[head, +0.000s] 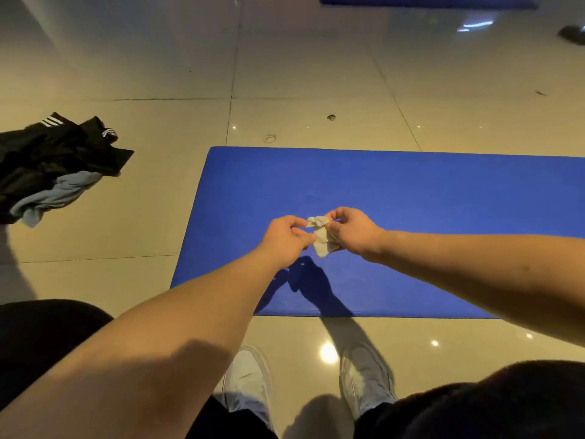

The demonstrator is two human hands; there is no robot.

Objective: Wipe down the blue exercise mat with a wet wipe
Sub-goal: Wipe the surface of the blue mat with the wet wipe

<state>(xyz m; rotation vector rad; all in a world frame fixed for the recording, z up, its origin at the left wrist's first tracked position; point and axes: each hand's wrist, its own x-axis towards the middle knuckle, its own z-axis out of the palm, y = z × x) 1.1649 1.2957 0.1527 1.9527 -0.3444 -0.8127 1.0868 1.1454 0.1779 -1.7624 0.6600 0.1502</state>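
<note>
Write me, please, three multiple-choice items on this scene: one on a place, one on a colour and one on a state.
1. Where does the pile of clothes lie relative to the blue exercise mat?
A. On top of it
B. On the tiled floor to its left
C. Tucked under its near edge

2. What colour are the stripes on the black garment?
A. White
B. Red
C. Yellow

3. How is the wet wipe held?
A. Spread flat under one palm
B. Lying untouched
C. Crumpled, pinched by the left hand and the right hand

Answers:
1 B: the pile sits on tiles, apart from the mat's left edge.
2 A: the stripes show white against the black cloth.
3 C: fingers of both hands grip the bunched wipe.
</note>
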